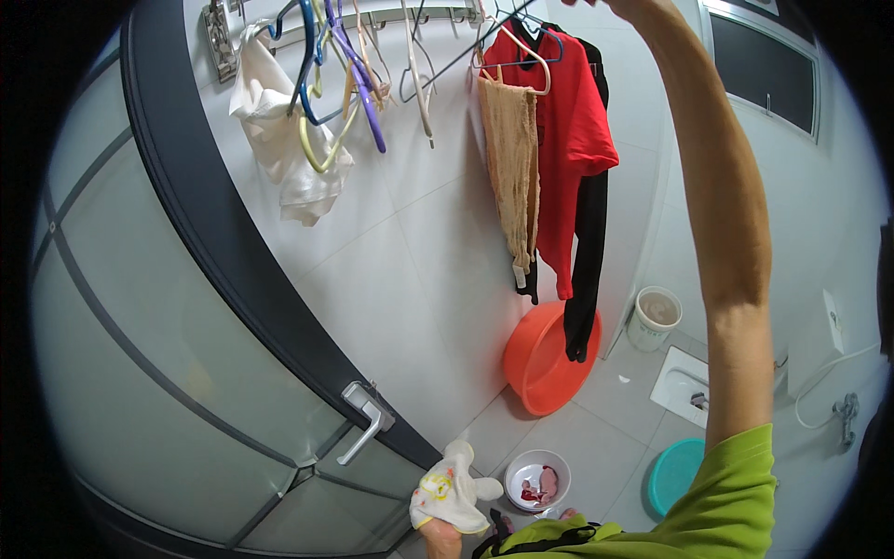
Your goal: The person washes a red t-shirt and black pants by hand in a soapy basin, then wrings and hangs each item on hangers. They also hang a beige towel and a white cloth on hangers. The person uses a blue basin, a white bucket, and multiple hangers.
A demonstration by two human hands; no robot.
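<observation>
At the bottom, my left hand (440,538) is under a small white garment (452,489) with a yellow and red print; the cloth drapes over the fingers and hides most of them. My right arm reaches up along the right side. At the top edge my right hand (633,7) is partly cut off, its fingers curled near the hangers, and what they hold lies out of view. To its left hang a red shirt (563,158), a beige knit garment (509,168) and a long black garment (589,214).
Bare hangers (368,102) and a white cloth (279,140) hang from a metal wall rack (222,42). A glass door (214,307) with a handle (366,424) stands left. Below are an orange basin (521,368), white bowl (514,480), teal basin (672,480), bucket (647,331) and squat toilet (672,377).
</observation>
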